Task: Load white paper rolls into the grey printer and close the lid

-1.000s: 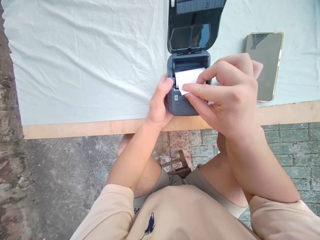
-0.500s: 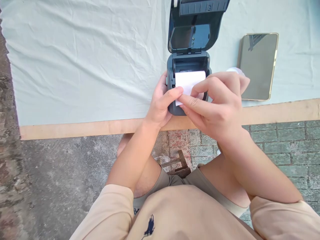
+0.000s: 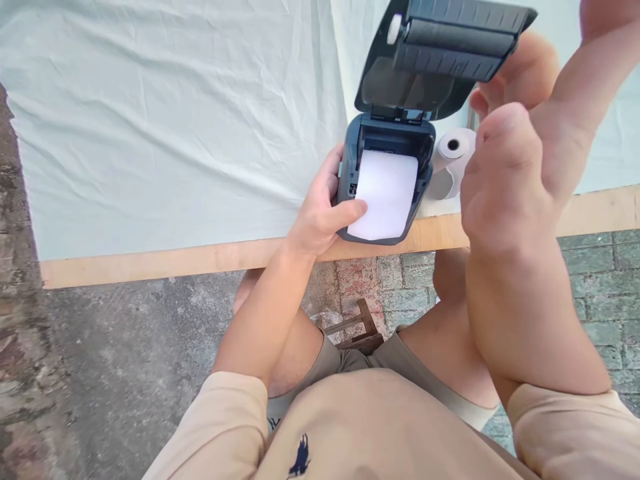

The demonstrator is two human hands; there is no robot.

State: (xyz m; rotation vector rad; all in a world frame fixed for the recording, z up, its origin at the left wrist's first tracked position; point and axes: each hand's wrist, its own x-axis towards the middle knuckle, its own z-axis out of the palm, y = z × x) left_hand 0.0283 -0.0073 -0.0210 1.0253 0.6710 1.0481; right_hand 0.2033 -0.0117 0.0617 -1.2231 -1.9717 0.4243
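My left hand [image 3: 323, 207] grips the left side of a dark portable label printer [image 3: 345, 177], its thumb pressing on the white paper [image 3: 385, 190] laid over the front of the printer. The printer's lid [image 3: 425, 87] stands raised, with its black roller [image 3: 457, 37] and a white gear facing me. At the lid's right edge is my right hand [image 3: 530, 127], lifted close to the camera with its fingers apart. Some fingertips are hidden behind the lid, so contact is unclear.
A white paper roll [image 3: 455, 147] lies right of the printer, partly covered by my right hand. Wrinkled pale cloth [image 3: 175, 133] covers the table, leaving its wooden front edge [image 3: 165, 265] bare. A small wooden stool [image 3: 365, 327] shows below, between my legs.
My right hand has left the paper and risen to the lid's right side. The lid has swung nearer to me, the printer has turned slightly, and the paper roll has come into view.
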